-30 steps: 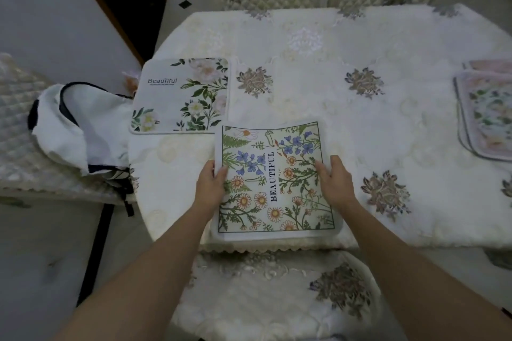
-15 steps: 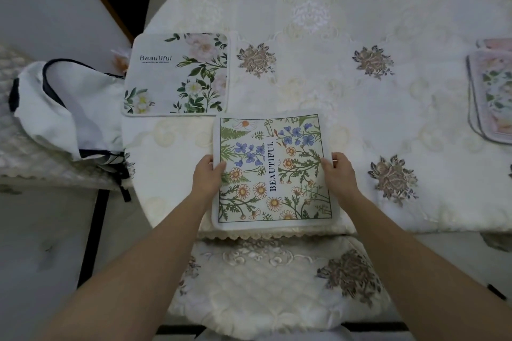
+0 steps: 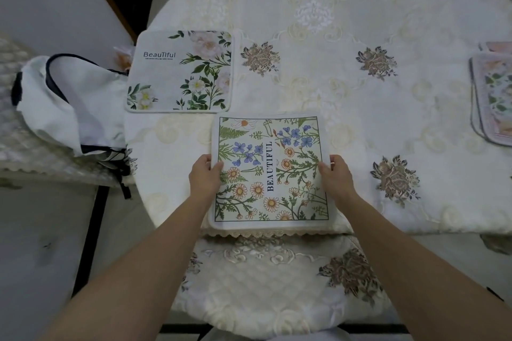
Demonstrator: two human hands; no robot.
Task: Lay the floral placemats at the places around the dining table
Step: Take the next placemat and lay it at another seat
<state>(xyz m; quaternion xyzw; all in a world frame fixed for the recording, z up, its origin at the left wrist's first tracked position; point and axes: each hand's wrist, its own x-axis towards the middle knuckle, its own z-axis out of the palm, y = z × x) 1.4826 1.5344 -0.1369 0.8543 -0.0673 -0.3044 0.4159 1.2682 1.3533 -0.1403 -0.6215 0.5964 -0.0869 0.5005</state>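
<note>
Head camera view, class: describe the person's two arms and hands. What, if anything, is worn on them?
Both the left arm and the right arm are bare from the wrist to the frame's lower edge; no sleeves show. The left hand and right hand wear no gloves, and no watch, bracelet or ring is visible.

Dim, flat, bluish indoor light with soft shadows; wide-angle bending and slight blur towards the edges.
</note>
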